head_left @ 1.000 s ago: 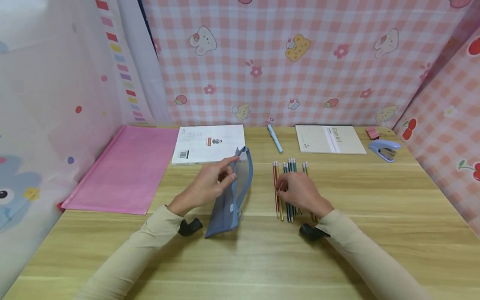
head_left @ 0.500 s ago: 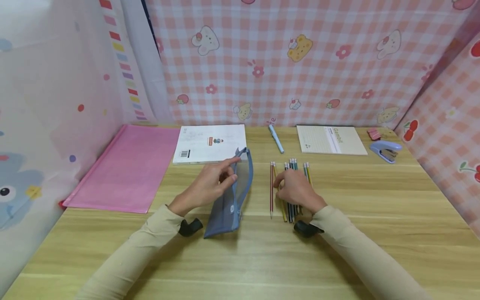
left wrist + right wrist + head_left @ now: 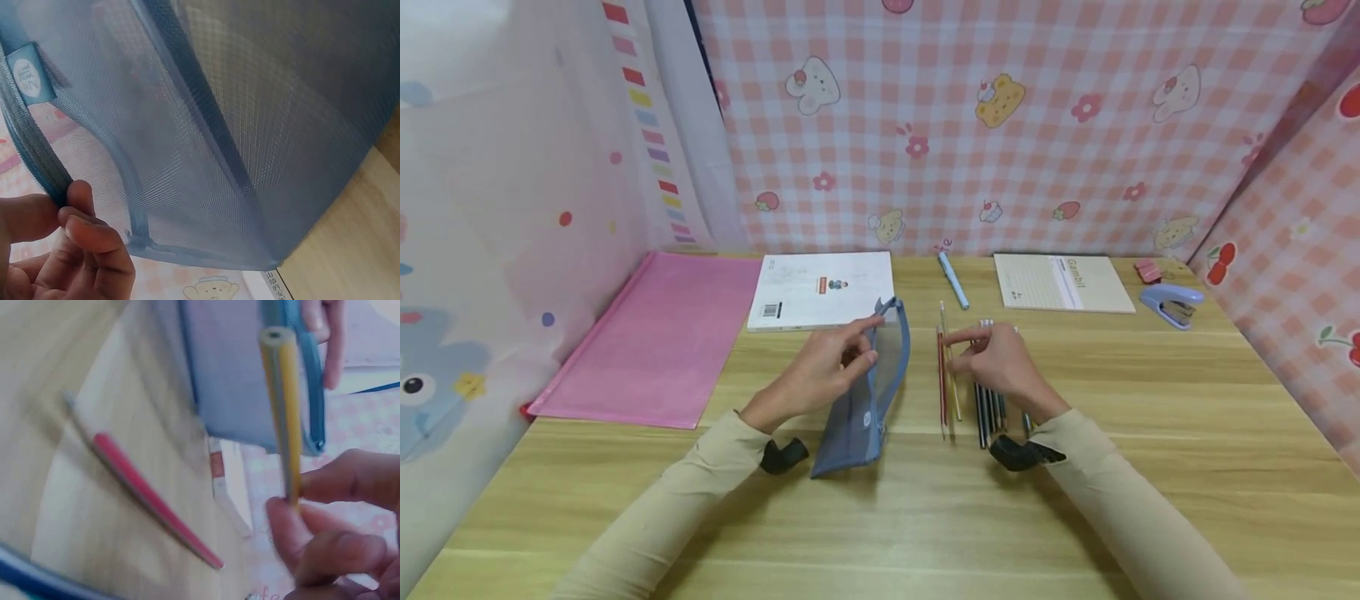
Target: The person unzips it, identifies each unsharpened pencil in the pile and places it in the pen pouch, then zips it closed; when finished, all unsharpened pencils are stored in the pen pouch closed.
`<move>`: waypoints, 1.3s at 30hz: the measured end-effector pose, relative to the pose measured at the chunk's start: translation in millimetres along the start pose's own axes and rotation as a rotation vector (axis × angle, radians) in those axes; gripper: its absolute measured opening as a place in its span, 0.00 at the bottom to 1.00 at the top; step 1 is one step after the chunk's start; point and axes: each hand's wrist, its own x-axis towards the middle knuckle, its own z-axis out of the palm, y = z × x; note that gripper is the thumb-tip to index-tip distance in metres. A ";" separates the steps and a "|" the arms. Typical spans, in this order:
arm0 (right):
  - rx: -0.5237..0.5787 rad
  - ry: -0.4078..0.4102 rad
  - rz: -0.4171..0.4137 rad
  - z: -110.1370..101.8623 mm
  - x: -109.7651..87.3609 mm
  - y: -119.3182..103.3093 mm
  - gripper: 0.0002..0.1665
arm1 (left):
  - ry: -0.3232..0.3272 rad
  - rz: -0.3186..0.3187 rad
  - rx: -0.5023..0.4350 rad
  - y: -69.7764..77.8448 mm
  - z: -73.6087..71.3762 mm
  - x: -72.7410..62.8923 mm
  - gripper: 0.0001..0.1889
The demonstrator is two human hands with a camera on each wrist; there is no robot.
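My left hand (image 3: 820,367) pinches the zipper edge of a blue mesh pencil pouch (image 3: 847,437), holding it tilted up with its mouth parted. In the left wrist view, thumb and fingertips grip the zipper strip by a small label (image 3: 30,78). Between the thumb and fingertips of my right hand (image 3: 1003,367) is a yellow pencil (image 3: 284,406), raised off the table to the right of the pouch. A red pencil (image 3: 942,387) lies on the table beneath and beside it. Several dark pencils (image 3: 988,417) lie in a row partly hidden under my right hand.
Along the back are a pink folder (image 3: 655,333), a white book (image 3: 797,287), a light blue pen (image 3: 953,282) and a cream notepad (image 3: 1037,283). At the far right sit a lilac stapler (image 3: 1168,293) and a pink clip (image 3: 1147,271). A patterned cloth (image 3: 865,108) hangs behind.
The right hand has picked the yellow pencil up from the row and moved it slightly away from me. The red pencil has shifted a little left. The left hand and pouch stay nearly still.
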 end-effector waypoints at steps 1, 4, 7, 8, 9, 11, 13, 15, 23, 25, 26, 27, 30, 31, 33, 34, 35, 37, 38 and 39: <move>0.049 -0.003 0.001 -0.2 -0.6 -2.1 0.22 | 0.001 0.000 0.002 -0.1 0.2 -0.1 0.25; 0.212 -0.010 0.000 0.9 -2.8 -7.8 0.24 | 0.008 -0.002 0.005 -0.7 0.4 -0.6 0.25; 0.388 -0.011 -0.028 5.3 -4.7 -13.0 0.25 | 0.013 -0.008 -0.006 -1.0 0.1 -1.3 0.25; 0.431 -0.003 -0.045 7.4 -5.1 -14.8 0.25 | 0.014 -0.011 -0.012 -0.9 0.1 -1.6 0.25; 0.480 0.005 -0.065 9.9 -5.2 -16.8 0.25 | 0.014 -0.015 -0.018 -0.7 0.0 -1.8 0.25; 0.546 0.034 -0.103 15.4 -5.2 -20.9 0.25 | 0.011 -0.024 -0.026 0.0 -0.2 -2.0 0.24; 0.577 0.067 -0.138 21.4 -4.6 -24.7 0.24 | 0.007 -0.035 -0.031 0.6 0.2 -2.1 0.24; 0.593 0.095 -0.161 27.6 -3.7 -28.1 0.23 | 0.005 -0.037 -0.032 0.8 0.9 -1.9 0.24; 0.482 0.220 -0.160 49.6 0.9 -37.8 0.22 | 0.032 -0.019 -0.019 3.1 4.1 -0.3 0.25; 0.416 0.238 -0.171 54.1 -1.1 -39.9 0.22 | 0.035 -0.014 -0.019 3.5 4.1 0.2 0.25; 0.385 0.241 -0.177 56.0 -3.2 -41.2 0.22 | 0.037 -0.012 -0.019 3.2 4.0 0.5 0.26; 0.356 0.239 -0.189 57.9 -5.3 -42.3 0.22 | 0.041 -0.012 -0.016 2.8 3.8 0.9 0.26; 0.260 0.227 -0.237 62.2 -14.1 -47.0 0.21 | 0.053 -0.013 -0.016 3.4 1.9 2.1 0.26; 0.227 0.224 -0.252 63.1 -17.0 -48.6 0.21 | 0.058 -0.010 -0.012 3.3 1.5 2.7 0.26; 0.157 0.211 -0.287 64.5 -21.9 -51.6 0.21 | 0.066 -0.011 -0.007 4.3 0.4 3.5 0.26; 0.121 0.207 -0.302 64.9 -23.8 -52.9 0.21 | 0.066 -0.011 -0.006 5.0 -0.2 3.8 0.26; 0.091 0.198 -0.312 65.1 -25.6 -54.1 0.20 | 0.067 -0.012 -0.007 5.3 -0.3 4.2 0.26; 0.030 0.183 -0.333 65.0 -28.1 -56.1 0.20 | 0.067 -0.011 -0.006 5.5 -0.3 4.5 0.25; 0.006 0.173 -0.340 64.8 -28.7 -56.6 0.20 | 0.067 -0.011 -0.007 6.1 -0.5 4.6 0.26; -0.011 0.164 -0.346 64.5 -29.0 -57.0 0.20 | 0.068 -0.011 -0.007 5.9 -0.2 4.6 0.26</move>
